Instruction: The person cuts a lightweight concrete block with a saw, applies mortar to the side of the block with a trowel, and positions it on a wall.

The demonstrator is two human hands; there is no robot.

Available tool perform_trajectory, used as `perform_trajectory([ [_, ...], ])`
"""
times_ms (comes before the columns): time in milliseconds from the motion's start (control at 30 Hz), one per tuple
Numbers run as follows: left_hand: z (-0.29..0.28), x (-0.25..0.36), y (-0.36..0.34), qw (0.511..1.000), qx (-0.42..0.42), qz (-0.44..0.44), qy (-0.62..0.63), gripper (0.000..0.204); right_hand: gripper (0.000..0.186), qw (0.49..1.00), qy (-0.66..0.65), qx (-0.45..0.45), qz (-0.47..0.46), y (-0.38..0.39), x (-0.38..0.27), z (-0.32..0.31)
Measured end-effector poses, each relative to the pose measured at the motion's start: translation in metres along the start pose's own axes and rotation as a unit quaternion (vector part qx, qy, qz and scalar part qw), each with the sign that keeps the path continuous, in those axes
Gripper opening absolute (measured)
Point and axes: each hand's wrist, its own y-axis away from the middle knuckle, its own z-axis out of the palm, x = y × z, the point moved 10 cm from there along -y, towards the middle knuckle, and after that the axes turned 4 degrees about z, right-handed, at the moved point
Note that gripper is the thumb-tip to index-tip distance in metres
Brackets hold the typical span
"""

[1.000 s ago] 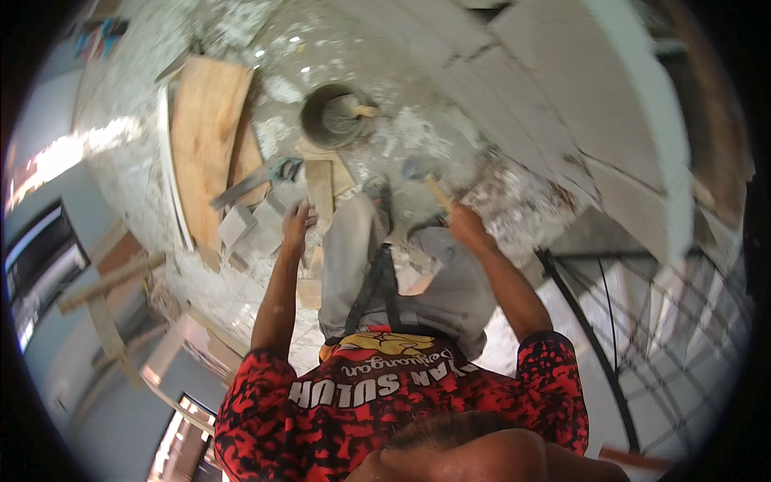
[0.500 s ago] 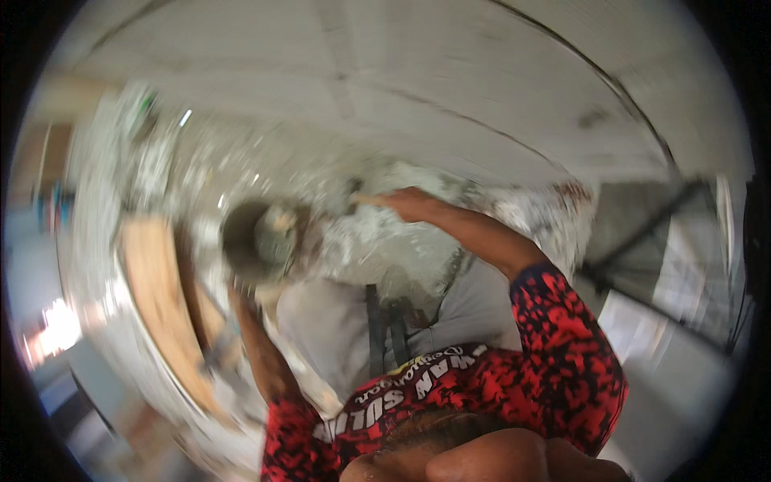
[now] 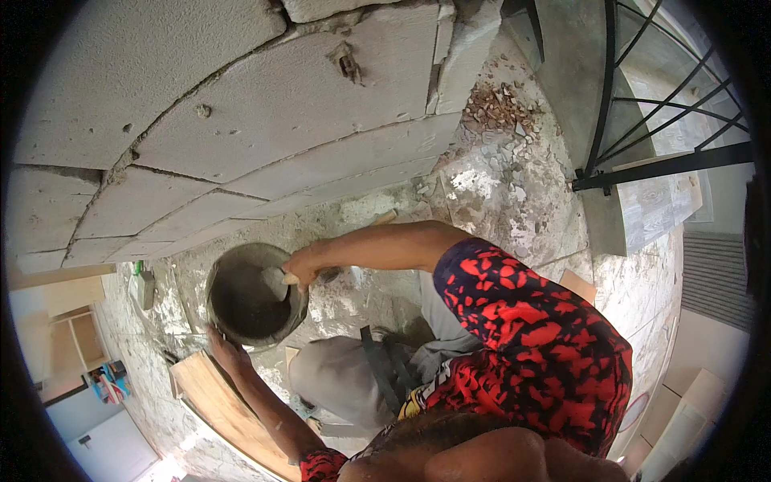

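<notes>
A dark round bucket (image 3: 215,309) stands on the dusty floor by a block wall, with grey stuff low inside it. At its near left rim is my left hand (image 3: 228,352), closed on the edge, its fingertips partly hidden. My right hand (image 3: 304,263) reaches across to the bucket's right rim and grips the pale wooden handle of a trowel (image 3: 275,283). The trowel's grey blade points down into the bucket. Between my arms shows my bent knee in grey trousers.
The pale block wall (image 3: 321,104) rises close beyond the bucket. A wooden board (image 3: 229,402) lies beside my left forearm. Broken rubble (image 3: 502,112) is heaped at the wall's right end. A black metal frame (image 3: 666,165) stands at the far right. A green-topped block (image 3: 142,287) sits left.
My right hand has swung left to the bucket, bringing the trowel into it. The view has turned, showing the wall's end and rubble. My left hand remains at the bucket's rim.
</notes>
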Motion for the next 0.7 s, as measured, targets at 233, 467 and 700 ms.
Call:
perform_trajectory([
  [233, 0.075, 0.006, -0.012, 0.995, -0.093, 0.015, -0.046, 0.045, 0.023, 0.986, 0.015, 0.159, 0.050, 0.108, 0.032, -0.072],
  [467, 0.110, 0.035, 0.038, 0.996, -0.060, 0.024, 0.069, 0.042, 0.046, 0.959, -0.059, 0.276, -0.037, 0.225, 0.039, -0.079],
  [700, 0.115, 0.041, 0.039, 0.995, -0.097, 0.029, 0.008, 0.044, 0.042, 0.929, 0.130, 0.342, 0.055, 0.282, 0.056, -0.063],
])
